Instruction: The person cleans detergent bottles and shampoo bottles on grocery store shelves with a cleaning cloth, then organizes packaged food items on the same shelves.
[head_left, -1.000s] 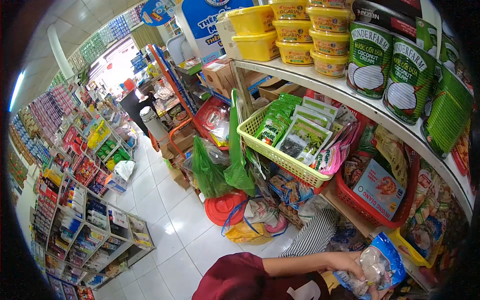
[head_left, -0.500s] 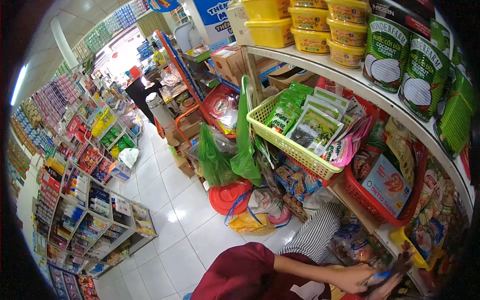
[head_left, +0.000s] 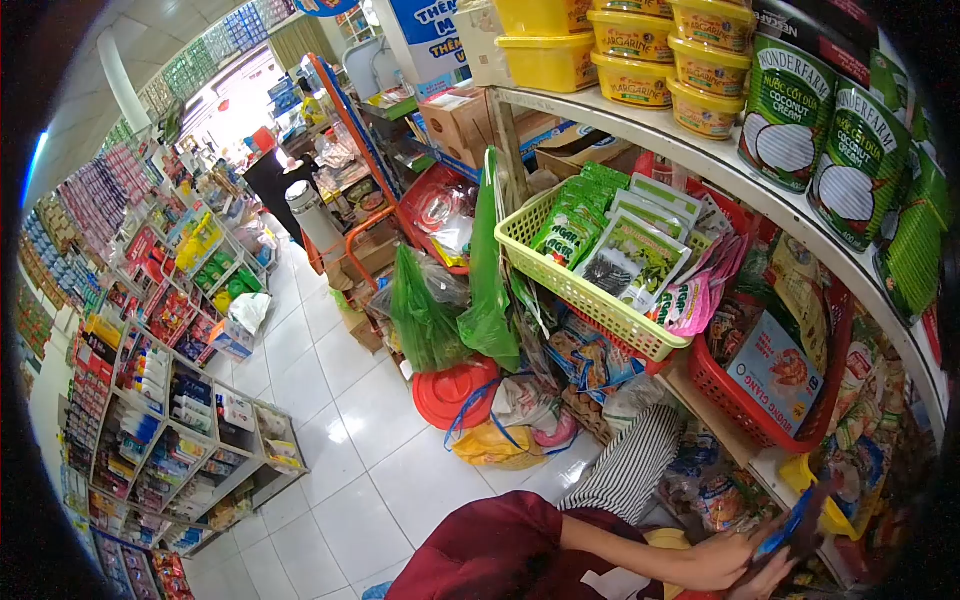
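At the lower right, my left hand (head_left: 722,562) reaches out from a maroon sleeve (head_left: 490,550). Its fingers are closed at the lower end of a dark, blue-marked packet (head_left: 797,522), which is blurred. My right hand (head_left: 768,582) shows only in part, close below the left one at the bottom of the view, with its fingers at the same packet. A yellow basket (head_left: 848,522) stands just beyond the packet. Above are a red basket (head_left: 735,405) and a light-blue box (head_left: 775,372) with a shrimp picture.
A pale yellow basket (head_left: 590,290) holds agar packets. Margarine tubs (head_left: 635,75) and coconut cream cans (head_left: 785,115) line the upper shelf. Near my striped trouser leg (head_left: 635,465) lie a red lid (head_left: 450,395) and bags on the tiled floor (head_left: 390,440). A display rack (head_left: 190,430) stands left.
The packet has tilted more upright, showing more of its blue part. My left hand has shifted slightly, staying close to the right one. The view has moved a little.
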